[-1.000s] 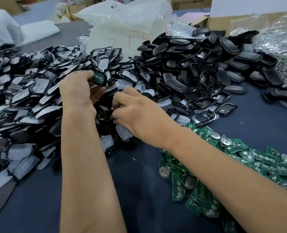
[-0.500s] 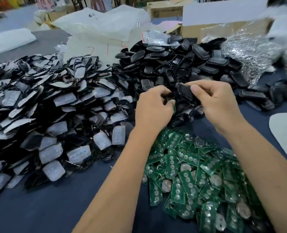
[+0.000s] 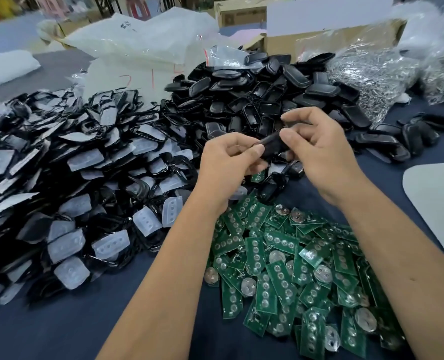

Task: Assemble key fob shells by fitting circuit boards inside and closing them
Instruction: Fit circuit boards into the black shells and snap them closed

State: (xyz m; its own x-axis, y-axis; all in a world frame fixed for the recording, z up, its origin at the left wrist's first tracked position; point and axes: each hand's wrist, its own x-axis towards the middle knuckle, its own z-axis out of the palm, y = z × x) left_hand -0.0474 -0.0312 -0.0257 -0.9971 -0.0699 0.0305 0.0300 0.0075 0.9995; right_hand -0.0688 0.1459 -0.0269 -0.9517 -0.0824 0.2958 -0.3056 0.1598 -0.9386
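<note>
Most of the job looks to be ahead: left of the hands a big heap of button-pad halves [image 3: 80, 183] waits, beyond them a mound of black shell backs [image 3: 265, 97], and below the wrists a spread of green circuit boards [image 3: 288, 263]. No finished pile can be made out. One key fob shell [image 3: 274, 146] sits between both hands, above the boards. The left hand [image 3: 228, 167] pinches its near end with curled fingers; the right hand [image 3: 319, 149] grips its far end, thumb on top. Whether a board is already inside is hidden, so I judge it is being pressed closed.
</note>
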